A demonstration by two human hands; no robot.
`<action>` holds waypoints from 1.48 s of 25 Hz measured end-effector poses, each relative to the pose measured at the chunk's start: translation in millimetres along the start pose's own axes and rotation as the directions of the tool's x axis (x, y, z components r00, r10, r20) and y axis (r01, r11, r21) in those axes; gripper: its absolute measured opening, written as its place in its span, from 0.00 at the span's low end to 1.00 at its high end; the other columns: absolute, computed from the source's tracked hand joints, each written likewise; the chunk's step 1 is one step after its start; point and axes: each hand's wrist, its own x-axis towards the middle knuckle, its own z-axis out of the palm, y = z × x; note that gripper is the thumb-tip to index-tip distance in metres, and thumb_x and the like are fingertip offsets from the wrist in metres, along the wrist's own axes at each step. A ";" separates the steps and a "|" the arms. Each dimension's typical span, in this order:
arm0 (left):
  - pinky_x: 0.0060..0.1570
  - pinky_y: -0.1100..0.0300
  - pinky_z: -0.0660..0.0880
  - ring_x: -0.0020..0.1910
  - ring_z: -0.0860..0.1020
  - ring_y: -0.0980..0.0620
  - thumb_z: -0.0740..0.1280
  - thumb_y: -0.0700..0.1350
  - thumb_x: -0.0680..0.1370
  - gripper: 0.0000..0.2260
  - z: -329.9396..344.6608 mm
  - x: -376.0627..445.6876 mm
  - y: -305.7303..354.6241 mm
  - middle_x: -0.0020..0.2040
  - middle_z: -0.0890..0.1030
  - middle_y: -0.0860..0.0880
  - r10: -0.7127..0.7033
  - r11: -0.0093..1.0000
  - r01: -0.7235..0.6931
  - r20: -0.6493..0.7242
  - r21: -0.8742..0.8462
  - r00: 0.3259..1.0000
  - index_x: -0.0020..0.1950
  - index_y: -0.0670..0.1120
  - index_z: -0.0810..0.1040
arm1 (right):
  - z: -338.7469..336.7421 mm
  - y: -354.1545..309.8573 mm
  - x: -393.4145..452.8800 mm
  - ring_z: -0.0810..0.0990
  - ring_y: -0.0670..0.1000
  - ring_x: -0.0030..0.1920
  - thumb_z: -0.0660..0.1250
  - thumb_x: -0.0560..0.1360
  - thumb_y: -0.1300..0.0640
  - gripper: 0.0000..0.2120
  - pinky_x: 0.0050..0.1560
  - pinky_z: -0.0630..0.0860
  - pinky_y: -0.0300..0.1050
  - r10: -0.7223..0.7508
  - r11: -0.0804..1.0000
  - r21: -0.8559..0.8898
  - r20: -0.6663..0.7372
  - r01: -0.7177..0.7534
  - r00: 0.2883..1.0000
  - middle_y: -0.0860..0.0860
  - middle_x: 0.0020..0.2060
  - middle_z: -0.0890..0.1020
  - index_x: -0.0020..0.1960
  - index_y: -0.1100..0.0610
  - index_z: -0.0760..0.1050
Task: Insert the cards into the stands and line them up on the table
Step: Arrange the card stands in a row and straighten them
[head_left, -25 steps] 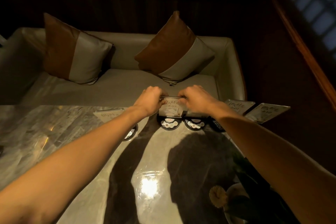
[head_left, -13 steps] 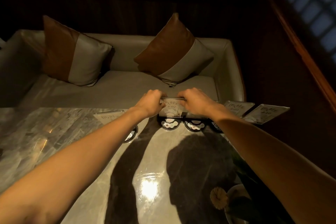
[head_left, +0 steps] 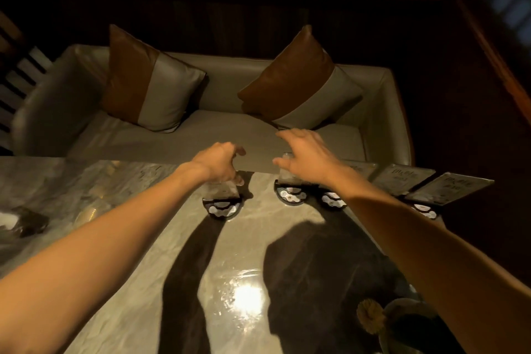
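Note:
Along the far edge of the marble table (head_left: 120, 253) stands a row of round black stands with clear cards. My left hand (head_left: 217, 163) is curled over the top of the leftmost card (head_left: 220, 192), which sits upright in its stand (head_left: 222, 208). My right hand (head_left: 309, 157) hovers with fingers spread just above the neighbouring card (head_left: 288, 177) in its stand (head_left: 290, 195). To the right, a third stand (head_left: 333, 200) is partly hidden by my right forearm. Two more cards (head_left: 402, 179) (head_left: 449, 188) lean at the far right, the last in a stand (head_left: 425, 211).
A grey sofa (head_left: 230, 141) with two brown-and-grey cushions (head_left: 149, 80) (head_left: 298, 80) lies right behind the table edge. A dark object (head_left: 27, 224) rests at the table's left. A plant with a yellow flower (head_left: 370, 316) stands at the near right corner.
Both hands held one card in the middle of the row. My left hand has since moved left onto the leftmost card, and my right hand has let go and opened.

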 end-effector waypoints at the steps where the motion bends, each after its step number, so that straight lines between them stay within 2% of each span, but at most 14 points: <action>1: 0.63 0.48 0.75 0.66 0.76 0.44 0.79 0.50 0.68 0.35 -0.6 -5.9 -10.6 0.68 0.77 0.45 -0.008 1.000 0.008 -0.009 -0.008 1.000 0.72 0.50 0.71 | 4.6 -13.9 4.5 0.71 0.58 0.72 0.70 0.76 0.43 0.33 0.72 0.65 0.56 -0.022 0.999 0.023 0.009 0.022 1.000 0.56 0.72 0.74 0.77 0.54 0.65; 4: 0.64 0.47 0.74 0.67 0.76 0.43 0.80 0.49 0.67 0.34 2.9 -21.3 -41.8 0.68 0.78 0.44 -0.029 0.999 0.028 -0.040 -0.035 0.999 0.71 0.49 0.73 | 25.1 -49.8 14.7 0.72 0.58 0.71 0.71 0.75 0.43 0.35 0.70 0.69 0.57 -0.060 0.997 0.055 0.084 0.055 0.995 0.55 0.72 0.73 0.78 0.52 0.64; 7: 0.60 0.50 0.76 0.61 0.79 0.45 0.77 0.44 0.69 0.23 11.3 -32.0 -73.9 0.62 0.82 0.45 -0.045 0.999 0.043 -0.088 -0.016 0.995 0.64 0.49 0.79 | 45.2 -74.6 19.0 0.75 0.56 0.68 0.72 0.77 0.50 0.32 0.65 0.74 0.54 -0.065 0.991 0.124 0.191 0.042 0.979 0.54 0.71 0.74 0.77 0.51 0.64; 9: 0.55 0.53 0.78 0.56 0.82 0.46 0.74 0.41 0.72 0.15 17.1 -37.4 -88.7 0.56 0.85 0.46 -0.039 0.998 0.031 -0.142 -0.061 0.989 0.59 0.48 0.82 | 56.7 -85.1 22.0 0.79 0.56 0.62 0.70 0.78 0.53 0.25 0.58 0.78 0.53 -0.067 0.991 0.130 0.210 0.040 0.975 0.54 0.65 0.80 0.73 0.51 0.70; 12: 0.49 0.57 0.75 0.52 0.83 0.46 0.71 0.41 0.76 0.07 22.9 -43.8 -98.1 0.51 0.86 0.46 -0.010 0.991 -0.021 -0.236 -0.130 0.972 0.54 0.46 0.84 | 68.5 -93.1 27.8 0.83 0.55 0.51 0.65 0.81 0.57 0.08 0.45 0.78 0.50 -0.051 0.993 0.115 0.193 0.029 0.980 0.52 0.50 0.83 0.59 0.52 0.78; 15: 0.48 0.58 0.73 0.52 0.82 0.47 0.70 0.41 0.78 0.07 24.5 -44.6 -97.1 0.50 0.86 0.45 0.003 0.983 -0.059 -0.306 -0.174 0.952 0.55 0.44 0.84 | 60.3 -91.6 35.4 0.82 0.55 0.48 0.63 0.81 0.55 0.07 0.48 0.77 0.52 -0.068 0.997 0.034 0.169 0.063 0.983 0.53 0.46 0.85 0.53 0.54 0.80; 19: 0.51 0.53 0.76 0.52 0.82 0.45 0.70 0.43 0.78 0.06 24.6 -32.0 -84.6 0.50 0.86 0.45 0.017 0.972 -0.099 -0.355 -0.213 0.935 0.54 0.45 0.83 | 41.8 -74.2 39.9 0.82 0.55 0.51 0.62 0.80 0.49 0.11 0.64 0.69 0.54 -0.079 0.991 -0.095 0.166 0.096 0.983 0.51 0.45 0.86 0.55 0.51 0.81; 23: 0.50 0.50 0.77 0.51 0.82 0.43 0.69 0.44 0.78 0.05 22.1 -10.8 -63.3 0.47 0.85 0.44 0.046 0.969 -0.127 -0.351 -0.212 0.935 0.50 0.44 0.83 | 26.9 -53.0 40.2 0.81 0.56 0.52 0.64 0.80 0.52 0.10 0.58 0.68 0.52 -0.051 0.987 -0.144 0.153 0.073 0.987 0.50 0.42 0.83 0.54 0.52 0.82; 26: 0.48 0.50 0.76 0.51 0.81 0.41 0.69 0.44 0.78 0.05 21.8 2.8 -51.3 0.47 0.85 0.43 0.052 0.974 -0.121 -0.328 -0.194 0.943 0.45 0.44 0.80 | 22.9 -40.3 42.0 0.80 0.54 0.50 0.65 0.80 0.52 0.08 0.60 0.69 0.53 -0.031 0.989 -0.136 0.155 0.052 0.987 0.47 0.39 0.79 0.53 0.51 0.82; 28: 0.50 0.50 0.76 0.52 0.81 0.41 0.69 0.44 0.79 0.04 20.9 9.1 -45.2 0.48 0.85 0.43 0.060 0.976 -0.124 -0.324 -0.181 0.944 0.46 0.45 0.80 | 22.9 -31.4 41.8 0.79 0.52 0.47 0.65 0.80 0.52 0.07 0.60 0.69 0.52 -0.026 0.991 -0.127 0.151 0.045 0.988 0.48 0.41 0.82 0.53 0.51 0.81; 32: 0.52 0.49 0.77 0.52 0.82 0.42 0.70 0.44 0.78 0.03 14.4 15.7 -34.6 0.48 0.85 0.44 0.115 0.978 -0.164 -0.317 -0.132 0.941 0.49 0.45 0.82 | 15.0 -19.2 40.9 0.75 0.52 0.43 0.65 0.80 0.54 0.07 0.49 0.63 0.44 -0.014 0.997 -0.078 0.124 0.024 0.992 0.47 0.38 0.79 0.54 0.52 0.81; 37: 0.53 0.50 0.77 0.52 0.82 0.43 0.70 0.43 0.78 0.04 16.6 16.3 -28.0 0.48 0.86 0.44 0.135 0.979 -0.174 -0.298 -0.107 0.945 0.49 0.45 0.83 | 13.4 -14.4 38.1 0.75 0.50 0.43 0.67 0.79 0.53 0.08 0.48 0.64 0.43 -0.024 0.997 -0.070 0.127 0.033 0.992 0.49 0.41 0.82 0.54 0.53 0.83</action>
